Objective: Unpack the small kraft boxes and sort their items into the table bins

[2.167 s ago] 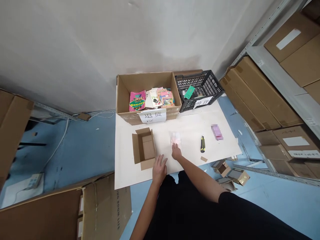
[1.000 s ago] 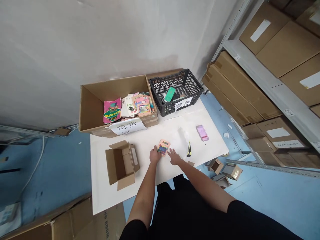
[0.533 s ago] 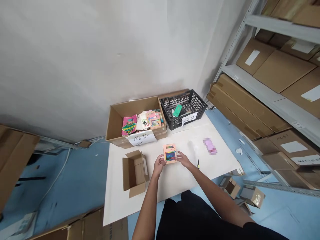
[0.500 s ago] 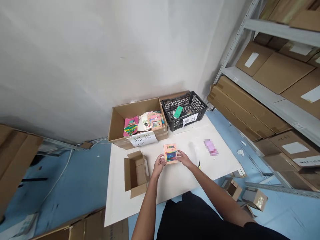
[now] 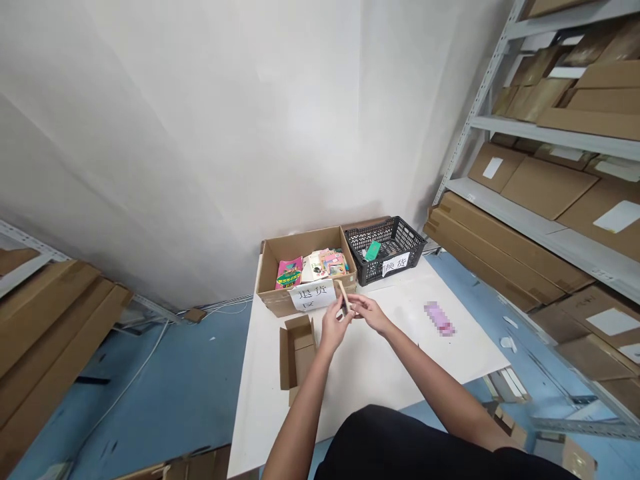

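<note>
A small orange-pink book point(image 5: 343, 297) is held upright above the table, turned nearly edge-on so its cover barely shows. My left hand point(image 5: 335, 325) grips its near side, fingers and thumb closed on it. On the other side my right hand point(image 5: 371, 313) has its fingers closed against the book. Just beyond the hands stands a cardboard box point(image 5: 277, 303) with a paper sign, holding several books, among them a pink and green one point(image 5: 289, 273). Left of my forearm is a small open carton point(image 5: 286, 360).
A black plastic crate point(image 5: 373, 272) with a sign and a green item point(image 5: 373, 251) stands at the back right of the white table point(image 5: 370, 380). A blurred pink item point(image 5: 440, 319) lies to the right. Shelves with cartons point(image 5: 545, 187) line the right side.
Both hands have turned the book from cover-facing to nearly edge-on and lifted it toward the large cardboard box. The camera view has tilted up and to the left.
</note>
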A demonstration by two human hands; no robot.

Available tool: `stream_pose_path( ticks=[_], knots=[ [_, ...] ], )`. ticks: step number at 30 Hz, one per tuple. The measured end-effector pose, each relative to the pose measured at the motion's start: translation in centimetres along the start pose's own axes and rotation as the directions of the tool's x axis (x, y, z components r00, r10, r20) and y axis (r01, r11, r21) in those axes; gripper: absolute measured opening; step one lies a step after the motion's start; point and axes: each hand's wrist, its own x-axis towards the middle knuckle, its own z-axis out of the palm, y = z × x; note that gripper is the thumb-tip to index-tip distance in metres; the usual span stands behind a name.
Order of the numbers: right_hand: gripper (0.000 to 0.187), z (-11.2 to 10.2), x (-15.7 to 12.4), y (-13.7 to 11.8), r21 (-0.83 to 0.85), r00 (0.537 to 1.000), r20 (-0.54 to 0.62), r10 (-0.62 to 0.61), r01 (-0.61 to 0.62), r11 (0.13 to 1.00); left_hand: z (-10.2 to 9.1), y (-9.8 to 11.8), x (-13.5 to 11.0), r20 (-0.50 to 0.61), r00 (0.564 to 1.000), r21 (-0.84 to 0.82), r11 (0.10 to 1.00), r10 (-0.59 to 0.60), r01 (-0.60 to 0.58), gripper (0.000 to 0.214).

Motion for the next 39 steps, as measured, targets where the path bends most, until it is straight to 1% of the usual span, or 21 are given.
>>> stream_pose_path(
  ticks=[2,4,6,7,9,10,12,14,15,16,18,20,21,22,24,25,26,29,32,35,39],
  knots=[
    [0.055,1.2,0.0,-0.1,-0.018,0.999,0.018,-0.027,0.028,0.999,-0.4,0.8,0.0,-0.004,1.0,-0.09,0.996,0.011,-0.011,0.055],
    [0.06,1.7,0.2,-0.2,-0.054,0.995,-0.08,-0.066,0.062,0.997,-1.6,1.2,0.2,-0.004,0.999,-0.226,0.973,-0.05,0.047,0.06],
    [0.068,1.8,0.3,-0.4,-0.081,0.975,-0.201,-0.095,0.08,0.993,-3.1,1.2,0.3,0.067,0.99,-0.369,0.919,-0.126,0.142,0.072],
    [0.071,1.8,0.3,-0.5,-0.073,0.97,-0.225,-0.089,0.075,0.995,-3.9,1.2,0.4,0.116,0.982,-0.419,0.889,-0.148,0.184,0.078],
    [0.07,2.0,0.3,-0.7,-0.017,0.981,-0.19,-0.044,0.042,0.999,-5.1,0.9,0.5,0.194,0.97,-0.458,0.86,-0.149,0.224,0.083],
    [0.068,2.2,0.2,-0.8,0.017,0.987,-0.157,-0.022,0.025,1.0,-5.6,0.8,0.5,0.207,0.968,-0.447,0.867,-0.139,0.22,0.082],
    [0.063,2.6,-0.1,-1.0,0.057,0.991,-0.131,-0.003,0.011,0.998,-6.1,0.6,0.5,0.144,0.982,-0.358,0.918,-0.124,0.168,0.077],
    [0.061,3.2,-0.4,-1.3,0.055,0.986,-0.165,-0.019,0.028,0.998,-6.2,0.6,0.4,-0.005,0.995,-0.206,0.974,-0.096,0.093,0.069],
    [0.061,3.5,-0.5,-1.5,0.045,0.983,-0.179,-0.033,0.042,0.998,-6.0,0.7,0.3,-0.056,0.996,-0.138,0.988,-0.07,0.062,0.066],
    [0.06,3.8,-0.6,-1.6,0.031,0.984,-0.175,-0.043,0.05,0.998,-5.7,0.8,0.1,-0.066,0.997,-0.098,0.995,-0.042,0.036,0.064],
    [0.055,4.3,-0.7,-1.8,-0.001,0.994,-0.103,-0.035,0.035,0.999,-5.0,1.1,0.0,0.008,1.0,-0.107,0.994,0.002,-0.001,0.063],
    [0.05,4.6,-0.5,-1.8,-0.044,1.0,-0.021,-0.009,0.008,0.999,-4.5,1.3,0.0,0.076,0.997,-0.192,0.981,0.003,0.011,0.061],
    [0.049,4.6,-0.2,-1.8,-0.071,0.999,-0.03,-0.014,0.012,0.997,-4.5,1.4,0.2,0.081,0.997,-0.249,0.968,-0.021,0.041,0.061],
    [0.05,4.4,0.1,-1.7,-0.105,0.996,-0.081,-0.038,0.029,0.994,-4.6,1.3,0.4,0.08,0.995,-0.312,0.946,-0.062,0.084,0.062],
    [0.056,4.0,0.8,-1.4,-0.171,0.965,-0.242,-0.104,0.064,0.983,-5.2,1.1,1.0,0.109,0.981,-0.432,0.882,-0.158,0.19,0.072],
    [0.06,3.8,1.2,-1.3,-0.182,0.947,-0.299,-0.116,0.062,0.981,-5.6,0.9,1.2,0.134,0.972,-0.473,0.849,-0.194,0.235,0.077],
    [0.063,3.5,1.5,-1.1,-0.172,0.942,-0.321,-0.102,0.047,0.984,-5.9,0.7,1.4,0.158,0.964,-0.498,0.825,-0.216,0.266,0.081],
    [0.066,3.0,2.4,-0.4,-0.073,0.965,-0.264,0.005,-0.025,0.997,-6.8,-0.1,2.1,0.211,0.953,-0.508,0.808,-0.218,0.298,0.082],
    [0.064,2.5,3.4,0.1,-0.025,0.966,-0.253,0.047,-0.055,0.998,-7.2,-1.0,3.1,0.264,0.941,-0.478,0.818,-0.214,0.32,0.084],
    [0.064,1.7,5.3,-0.1,-0.024,0.966,-0.254,0.052,-0.06,0.998,-7.1,-1.6,5.0,0.278,0.93,-0.453,0.82,-0.242,0.349,0.087],
    [0.063,0.4,10.2,-1.7,-0.062,0.968,-0.249,0.011,-0.028,0.998,-6.3,-1.2,9.8,0.184,0.938,-0.449,0.824,-0.294,0.346,0.09]
  ],
)
